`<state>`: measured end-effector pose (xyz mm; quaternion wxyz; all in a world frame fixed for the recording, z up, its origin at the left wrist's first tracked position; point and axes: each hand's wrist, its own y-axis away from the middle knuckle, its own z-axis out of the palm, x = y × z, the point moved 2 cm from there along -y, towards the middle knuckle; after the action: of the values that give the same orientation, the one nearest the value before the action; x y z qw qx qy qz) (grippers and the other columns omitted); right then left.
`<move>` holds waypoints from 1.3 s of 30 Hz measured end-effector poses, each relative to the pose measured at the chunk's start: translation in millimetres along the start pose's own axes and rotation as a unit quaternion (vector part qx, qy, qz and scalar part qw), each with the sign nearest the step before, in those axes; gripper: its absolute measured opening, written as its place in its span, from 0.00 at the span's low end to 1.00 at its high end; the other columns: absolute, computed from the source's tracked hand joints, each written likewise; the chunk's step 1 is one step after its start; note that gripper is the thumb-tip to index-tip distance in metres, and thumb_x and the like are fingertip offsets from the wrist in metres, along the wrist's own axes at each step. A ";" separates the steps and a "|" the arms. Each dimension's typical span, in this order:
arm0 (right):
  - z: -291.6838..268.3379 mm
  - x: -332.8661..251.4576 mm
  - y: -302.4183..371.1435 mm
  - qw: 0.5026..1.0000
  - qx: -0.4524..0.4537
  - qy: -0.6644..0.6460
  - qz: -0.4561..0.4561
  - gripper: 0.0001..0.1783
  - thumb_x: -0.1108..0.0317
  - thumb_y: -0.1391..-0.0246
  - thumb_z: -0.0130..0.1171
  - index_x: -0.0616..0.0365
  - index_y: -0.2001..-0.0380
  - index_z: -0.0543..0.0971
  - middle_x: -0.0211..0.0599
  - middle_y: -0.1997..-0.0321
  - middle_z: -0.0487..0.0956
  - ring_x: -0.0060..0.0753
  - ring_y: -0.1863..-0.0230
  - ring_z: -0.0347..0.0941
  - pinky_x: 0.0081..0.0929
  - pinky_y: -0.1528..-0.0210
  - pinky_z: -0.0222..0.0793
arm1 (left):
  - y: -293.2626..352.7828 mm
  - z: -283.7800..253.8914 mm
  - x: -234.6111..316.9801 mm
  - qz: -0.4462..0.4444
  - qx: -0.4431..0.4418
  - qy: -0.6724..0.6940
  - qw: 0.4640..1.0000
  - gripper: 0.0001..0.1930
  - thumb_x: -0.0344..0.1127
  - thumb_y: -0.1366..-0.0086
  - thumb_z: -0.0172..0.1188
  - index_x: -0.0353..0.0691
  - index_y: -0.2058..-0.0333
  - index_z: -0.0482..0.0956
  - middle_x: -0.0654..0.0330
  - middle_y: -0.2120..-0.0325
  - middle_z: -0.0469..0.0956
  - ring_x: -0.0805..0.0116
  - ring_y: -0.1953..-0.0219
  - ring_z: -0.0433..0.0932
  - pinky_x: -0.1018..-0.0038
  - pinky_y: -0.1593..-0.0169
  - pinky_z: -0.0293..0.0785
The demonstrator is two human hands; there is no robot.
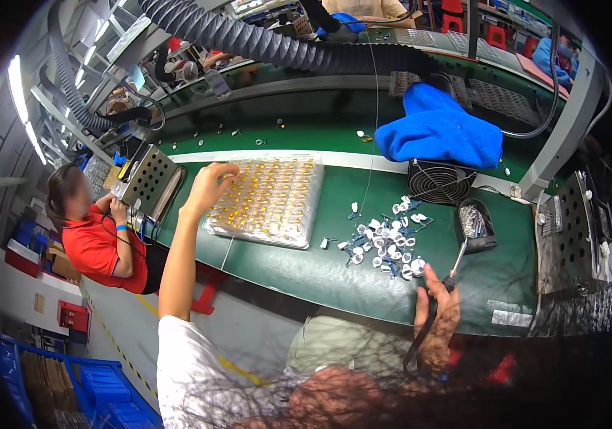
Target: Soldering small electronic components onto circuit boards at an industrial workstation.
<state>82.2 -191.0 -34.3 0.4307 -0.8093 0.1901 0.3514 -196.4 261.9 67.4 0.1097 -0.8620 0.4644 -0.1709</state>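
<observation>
Over the left edge of a clear plastic tray (314, 207) with rows of small yellow parts (266, 193) is my left hand (211, 187). Its fingers are bent toward the yellow parts, and whatever sits between the fingertips is too small to make out. A soldering iron (453, 273) with a dark handle and cable is held in my right hand (440, 311). The iron's metal shaft points away from me, toward a black dish (488, 242) with small shiny pieces. Just beyond my right fingertips lies a pile of white round caps with dark blue leads (391, 242).
A black fan (440, 182) with a blue cloth (438, 132) on top stands behind the pile. Perforated metal boxes stand at the left (150, 182) and right (577, 232). A ribbed hose (284, 57) crosses above. A person in red (102, 239) works at my left.
</observation>
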 end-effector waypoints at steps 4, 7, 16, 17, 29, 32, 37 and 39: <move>-0.5 0.3 0.8 0.998 0.004 0.016 -0.062 0.19 0.80 0.41 0.64 0.57 0.46 0.78 0.47 0.44 0.83 0.44 0.53 0.80 0.34 0.55 0.79 | 1.4 6.2 -5.1 -0.039 0.032 0.085 0.995 0.11 0.22 0.38 0.67 0.33 0.56 0.85 0.53 0.61 0.88 0.63 0.57 0.87 0.71 0.51 0.82; -2.6 -6.0 -7.5 0.996 0.012 0.033 -0.087 0.20 0.83 0.48 0.69 0.62 0.52 0.76 0.48 0.45 0.86 0.49 0.63 0.77 0.38 0.59 0.76 | -3.7 12.8 24.1 -0.100 0.116 0.283 0.947 0.09 0.19 0.35 0.64 0.28 0.56 0.84 0.56 0.59 0.87 0.69 0.56 0.86 0.74 0.48 0.82; -26.5 -12.9 -2.9 0.996 -0.023 -0.032 -0.079 0.21 0.66 0.26 0.53 0.68 0.38 0.70 0.53 0.54 0.87 0.35 0.66 0.84 0.30 0.61 0.81 | -13.7 74.4 235.3 0.048 -0.112 0.594 0.795 0.09 0.16 0.36 0.66 0.30 0.58 0.86 0.53 0.52 0.81 0.67 0.50 0.80 0.73 0.45 0.79; -31.2 -12.7 -1.9 0.997 -0.022 -0.015 -0.069 0.21 0.66 0.26 0.53 0.68 0.38 0.70 0.53 0.54 0.87 0.35 0.66 0.84 0.30 0.61 0.81 | -15.3 78.4 248.4 0.066 -0.136 0.592 0.792 0.10 0.18 0.34 0.65 0.30 0.55 0.86 0.53 0.51 0.81 0.70 0.51 0.81 0.74 0.47 0.80; -55.8 -2.7 14.7 0.996 0.032 0.006 -0.083 0.19 0.67 0.40 0.68 0.71 0.52 0.80 0.44 0.71 0.82 0.44 0.72 0.81 0.32 0.69 0.76 | -11.1 130.6 309.4 0.108 -0.164 0.540 0.819 0.06 0.18 0.35 0.65 0.29 0.59 0.85 0.51 0.56 0.85 0.61 0.50 0.84 0.69 0.45 0.79; -53.2 -1.8 13.8 0.996 0.039 0.003 -0.082 0.19 0.67 0.43 0.71 0.70 0.55 0.80 0.44 0.72 0.82 0.44 0.72 0.82 0.32 0.69 0.77 | -4.2 133.3 316.4 0.130 -0.145 0.514 0.835 0.06 0.19 0.37 0.67 0.29 0.60 0.85 0.50 0.58 0.86 0.59 0.52 0.85 0.68 0.46 0.80; -51.2 -1.5 14.2 0.995 0.010 0.026 -0.093 0.19 0.71 0.50 0.74 0.68 0.57 0.81 0.43 0.72 0.83 0.44 0.72 0.82 0.32 0.68 0.78 | -1.2 137.6 319.7 0.138 -0.142 0.499 0.844 0.06 0.19 0.38 0.67 0.30 0.61 0.85 0.50 0.59 0.87 0.59 0.55 0.87 0.69 0.50 0.82; -50.7 -0.9 14.5 0.995 0.002 0.029 -0.094 0.19 0.72 0.52 0.74 0.68 0.57 0.82 0.44 0.71 0.83 0.44 0.71 0.82 0.32 0.68 0.78 | -1.2 136.2 318.8 0.131 -0.150 0.496 0.845 0.06 0.19 0.37 0.68 0.30 0.61 0.85 0.50 0.59 0.87 0.59 0.55 0.87 0.69 0.50 0.82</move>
<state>93.3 -241.2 -22.5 0.4578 -0.8323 0.1266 0.2857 21.2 -0.5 4.3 -0.2443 -0.5994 0.5858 -0.4877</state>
